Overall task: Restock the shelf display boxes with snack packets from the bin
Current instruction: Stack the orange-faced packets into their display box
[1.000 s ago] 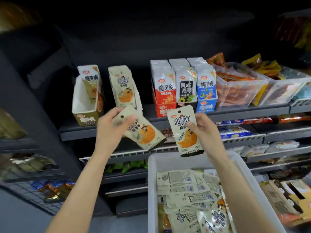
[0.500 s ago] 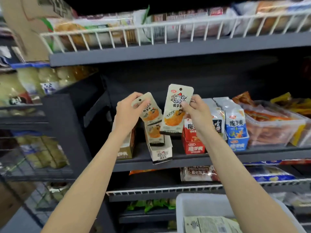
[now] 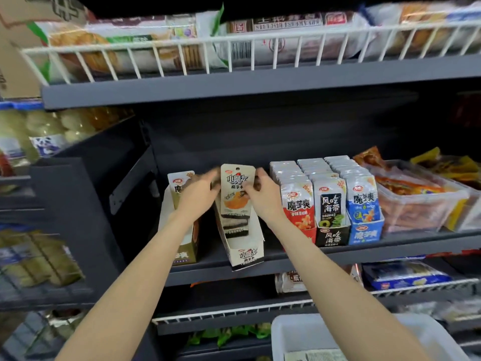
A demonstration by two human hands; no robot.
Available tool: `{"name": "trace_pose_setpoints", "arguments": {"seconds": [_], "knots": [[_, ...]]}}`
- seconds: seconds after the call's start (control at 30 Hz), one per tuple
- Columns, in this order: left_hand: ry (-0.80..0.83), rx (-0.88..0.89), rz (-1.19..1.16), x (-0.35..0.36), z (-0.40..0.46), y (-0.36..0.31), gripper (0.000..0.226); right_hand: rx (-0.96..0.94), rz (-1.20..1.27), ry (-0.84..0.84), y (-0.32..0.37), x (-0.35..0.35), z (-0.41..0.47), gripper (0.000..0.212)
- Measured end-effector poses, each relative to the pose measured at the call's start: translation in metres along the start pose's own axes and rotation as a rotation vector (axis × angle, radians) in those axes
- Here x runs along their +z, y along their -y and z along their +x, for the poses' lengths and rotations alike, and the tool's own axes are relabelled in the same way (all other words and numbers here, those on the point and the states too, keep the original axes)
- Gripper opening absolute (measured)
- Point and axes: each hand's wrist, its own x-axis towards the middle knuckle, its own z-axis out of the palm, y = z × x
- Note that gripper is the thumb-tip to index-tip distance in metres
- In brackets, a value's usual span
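Note:
A cream snack packet (image 3: 236, 190) with an orange picture stands upright in the white display box (image 3: 244, 252) on the grey shelf (image 3: 390, 243). My left hand (image 3: 199, 194) grips the packet's left edge and my right hand (image 3: 261, 198) grips its right edge. More packets sit lower in the same box. To the left stands an olive display box (image 3: 182, 246), partly hidden by my left forearm. The white bin (image 3: 307, 332) shows at the bottom edge with a packet inside.
Red, black and blue display boxes (image 3: 335, 230) full of packets stand right of the white box. Clear plastic tubs (image 3: 421, 204) of orange snacks sit further right. A white wire rail (image 3: 234, 48) fronts the shelf above. Wire shelves with goods lie below.
Both hands moved from above the bin up to the shelf and came together at the white box. The two separately held packets now stand as one upright stack in the box.

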Motion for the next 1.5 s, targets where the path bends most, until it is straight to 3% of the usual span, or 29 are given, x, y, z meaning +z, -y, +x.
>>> {"name": "trace_pose_setpoints", "arguments": {"seconds": [0.07, 0.17, 0.27, 0.37, 0.47, 0.67, 0.9, 1.0, 1.1, 1.23, 1.4, 1.5], "knots": [[0.037, 0.059, 0.014, 0.009, 0.002, 0.010, 0.032, -0.032, -0.190, -0.032, -0.005, 0.003, 0.001, 0.014], [-0.069, 0.034, -0.042, 0.018, 0.000, 0.018, 0.029, -0.099, -0.402, -0.079, -0.012, 0.007, 0.002, 0.023], [-0.159, 0.007, -0.039, 0.026, -0.004, 0.023, 0.034, -0.135, -0.598, -0.065, -0.018, 0.014, 0.002, 0.033], [-0.134, 0.021, 0.057, 0.031, -0.008, 0.024, 0.043, -0.146, -0.758, -0.060, -0.021, 0.019, 0.001, 0.045], [-0.125, 0.035, 0.099, 0.033, -0.015, 0.021, 0.051, -0.190, -0.693, -0.104, -0.023, 0.018, -0.003, 0.054], [-0.368, 0.254, -0.005, 0.030, -0.058, -0.002, 0.039, -0.429, -0.447, -0.098, -0.022, -0.009, -0.049, 0.031], [-0.533, 0.507, -0.219, 0.057, -0.143, -0.037, 0.022, -0.325, -0.456, 0.075, -0.049, -0.085, -0.144, 0.022], [-0.336, 0.530, -0.297, 0.085, -0.187, -0.049, 0.020, -0.151, -0.521, 0.225, -0.092, -0.116, -0.184, 0.012], [0.019, 0.488, -0.299, 0.116, -0.222, -0.064, 0.020, 0.070, -0.581, 0.371, -0.133, -0.142, -0.221, 0.014], [0.527, 0.387, -0.073, 0.163, -0.248, -0.082, 0.034, 0.249, -0.732, 0.609, -0.168, -0.163, -0.256, 0.027], [0.818, 0.239, 0.100, 0.218, -0.260, -0.080, 0.057, 0.281, -0.829, 0.791, -0.192, -0.166, -0.281, 0.054], [0.950, 0.194, 0.175, 0.235, -0.259, -0.079, 0.069, 0.210, -0.858, 0.821, -0.202, -0.166, -0.289, 0.048]]}}
